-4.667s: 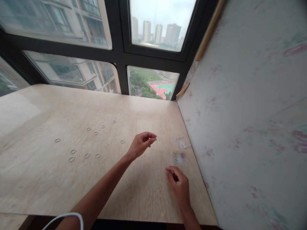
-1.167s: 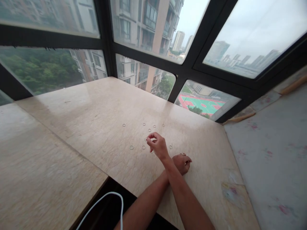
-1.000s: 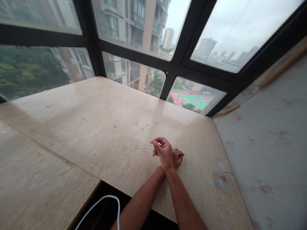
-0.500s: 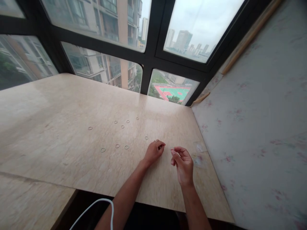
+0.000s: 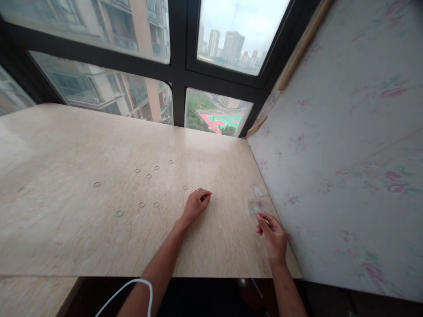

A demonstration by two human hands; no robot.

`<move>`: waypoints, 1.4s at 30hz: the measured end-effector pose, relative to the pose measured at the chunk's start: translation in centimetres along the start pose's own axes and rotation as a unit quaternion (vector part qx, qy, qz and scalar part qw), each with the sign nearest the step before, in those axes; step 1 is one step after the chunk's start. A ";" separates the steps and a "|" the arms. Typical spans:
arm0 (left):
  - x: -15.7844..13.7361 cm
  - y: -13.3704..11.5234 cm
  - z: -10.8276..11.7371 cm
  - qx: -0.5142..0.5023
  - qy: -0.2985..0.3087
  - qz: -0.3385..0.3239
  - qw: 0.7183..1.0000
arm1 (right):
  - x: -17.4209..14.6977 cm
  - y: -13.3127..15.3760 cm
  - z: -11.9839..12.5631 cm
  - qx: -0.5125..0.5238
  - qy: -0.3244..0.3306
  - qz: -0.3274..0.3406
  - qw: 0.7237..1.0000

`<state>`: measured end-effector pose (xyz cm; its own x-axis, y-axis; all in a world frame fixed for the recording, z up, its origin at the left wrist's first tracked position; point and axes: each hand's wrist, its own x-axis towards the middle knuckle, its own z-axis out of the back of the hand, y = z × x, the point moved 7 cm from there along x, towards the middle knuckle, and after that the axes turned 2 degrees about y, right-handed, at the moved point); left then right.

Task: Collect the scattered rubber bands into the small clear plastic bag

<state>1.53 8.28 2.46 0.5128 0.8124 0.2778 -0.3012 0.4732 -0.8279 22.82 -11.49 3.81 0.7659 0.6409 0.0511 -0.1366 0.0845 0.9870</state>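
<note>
My left hand (image 5: 194,206) rests on the marble-patterned surface with its fingers curled and the tips pressed together. What they hold, if anything, is too small to make out; a band shows on one finger. Just left of it lies a thin ring (image 5: 185,187). My right hand (image 5: 273,235) is pinched, thumb against fingers, over the near edge of a small clear plastic bag (image 5: 254,205) with coloured specks. A thin ring was at these fingertips a moment ago; against the bag it is hard to see. Several more thin rings, among them a larger ring (image 5: 119,213), lie spread out on the left.
Another clear plastic piece (image 5: 259,190) lies behind the bag, close to the flowered wall (image 5: 330,176) on the right. Dark window frames (image 5: 178,101) stand along the back. A white cable (image 5: 145,281) loops over my left forearm near the front edge.
My right hand has moved right, away from my left hand, to the clear bag. The view has turned to the right. My left hand keeps its curled pose beside the nearest ring.
</note>
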 end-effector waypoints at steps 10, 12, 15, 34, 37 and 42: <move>0.0 -0.2 0.3 -0.007 -0.004 0.001 1.000 | 2.1 0.3 1.4 -0.020 -0.060 0.023 0.998; 0.0 -0.2 0.3 -0.008 -0.004 0.000 1.000 | 2.0 0.6 1.4 -0.037 -0.066 0.024 0.997; 0.0 -0.1 0.3 -0.008 -0.003 0.000 1.000 | 1.0 0.7 1.1 -0.050 -0.061 0.040 0.996; -1.3 -1.4 0.0 0.016 0.012 -0.022 1.000 | -3.0 0.7 -4.3 -0.179 0.191 0.230 0.937; -1.4 -1.2 0.7 -0.006 -0.019 -0.021 1.000 | -3.0 0.9 -4.7 -0.191 0.209 0.259 0.923; -2.2 -0.2 3.0 -0.008 -0.087 0.000 0.996 | -2.4 0.2 -4.8 -0.197 0.200 0.278 0.918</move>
<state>-1.99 7.39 3.53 0.3661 0.8594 0.3569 -0.2869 0.4690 -0.8353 17.95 -9.38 3.19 0.2266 0.8914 0.3926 -0.7146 -0.1218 0.6889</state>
